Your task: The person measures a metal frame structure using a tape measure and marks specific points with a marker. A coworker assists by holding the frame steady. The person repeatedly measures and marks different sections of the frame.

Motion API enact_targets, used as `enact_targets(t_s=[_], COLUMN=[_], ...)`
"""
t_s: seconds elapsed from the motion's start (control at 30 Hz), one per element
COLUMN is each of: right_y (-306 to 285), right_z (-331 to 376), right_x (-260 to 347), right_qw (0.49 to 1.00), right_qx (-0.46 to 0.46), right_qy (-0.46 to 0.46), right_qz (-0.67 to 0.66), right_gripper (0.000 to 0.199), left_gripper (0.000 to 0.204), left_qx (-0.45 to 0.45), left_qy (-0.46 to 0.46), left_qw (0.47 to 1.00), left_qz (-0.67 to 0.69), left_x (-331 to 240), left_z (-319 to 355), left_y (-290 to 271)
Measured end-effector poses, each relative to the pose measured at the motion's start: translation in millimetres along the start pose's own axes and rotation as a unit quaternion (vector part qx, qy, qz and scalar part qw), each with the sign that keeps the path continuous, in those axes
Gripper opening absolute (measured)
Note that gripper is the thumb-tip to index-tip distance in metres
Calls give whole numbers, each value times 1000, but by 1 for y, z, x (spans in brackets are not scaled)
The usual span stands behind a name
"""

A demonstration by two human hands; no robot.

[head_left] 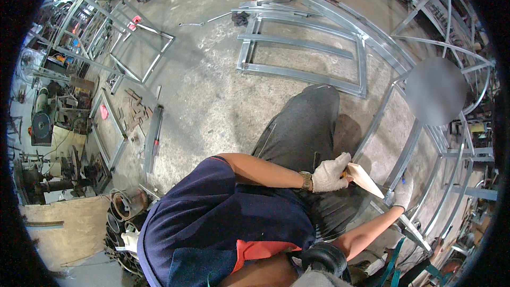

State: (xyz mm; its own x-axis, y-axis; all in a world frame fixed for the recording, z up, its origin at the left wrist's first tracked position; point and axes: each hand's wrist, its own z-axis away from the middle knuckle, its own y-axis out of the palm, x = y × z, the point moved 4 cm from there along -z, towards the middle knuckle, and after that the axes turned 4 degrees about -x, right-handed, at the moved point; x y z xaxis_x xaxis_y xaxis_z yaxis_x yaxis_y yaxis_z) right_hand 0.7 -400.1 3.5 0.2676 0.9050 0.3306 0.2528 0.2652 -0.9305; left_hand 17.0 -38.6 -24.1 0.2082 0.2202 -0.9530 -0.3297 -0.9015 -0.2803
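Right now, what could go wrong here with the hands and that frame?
1. The right hand grips the metal frame bar close to where the left hand holds the pale flat tool; a slip could catch its fingers.
2. Loose steel scraps and the flat frame on the floor are probable trip hazards.

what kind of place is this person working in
Most likely a metal fabrication or welding workshop: welded steel frames lie on the stained concrete floor, machinery crowds the left side, and both hands wear work gloves.

Head cam, fisheye, looks steeply down over torso, prob. tilted.
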Motion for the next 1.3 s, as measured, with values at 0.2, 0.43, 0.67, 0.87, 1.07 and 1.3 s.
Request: enact_targets(t_s=[0.2,0.43,0.67,0.87,1.07,1.3], right_y=[2,-9,-17,-19,-13,-20], right_z=[5,11,12,8,7,7], right_x=[9,52,76,81,76,83], right_qw=[990,996,985,993,995,995], right_qx=[44,-17,91,60,51,52], right_qy=[65,85,138,103,82,85], right_qz=[-120,-39,-47,-1,-13,-16], right_gripper=[45,46,36,36,34,29], left_gripper=[57,57,106,109,108,103], left_qx=[9,64,64,79,74,70], left_qy=[-68,-97,22,18,27,29], left_qw=[998,993,998,995,997,996], left_qz=[-15,-24,-14,59,-8,46], left_x=[-10,9,44,50,56,43], left_z=[-2,0,1,0,1,0], left_y=[-8,4,10,11,11,9])
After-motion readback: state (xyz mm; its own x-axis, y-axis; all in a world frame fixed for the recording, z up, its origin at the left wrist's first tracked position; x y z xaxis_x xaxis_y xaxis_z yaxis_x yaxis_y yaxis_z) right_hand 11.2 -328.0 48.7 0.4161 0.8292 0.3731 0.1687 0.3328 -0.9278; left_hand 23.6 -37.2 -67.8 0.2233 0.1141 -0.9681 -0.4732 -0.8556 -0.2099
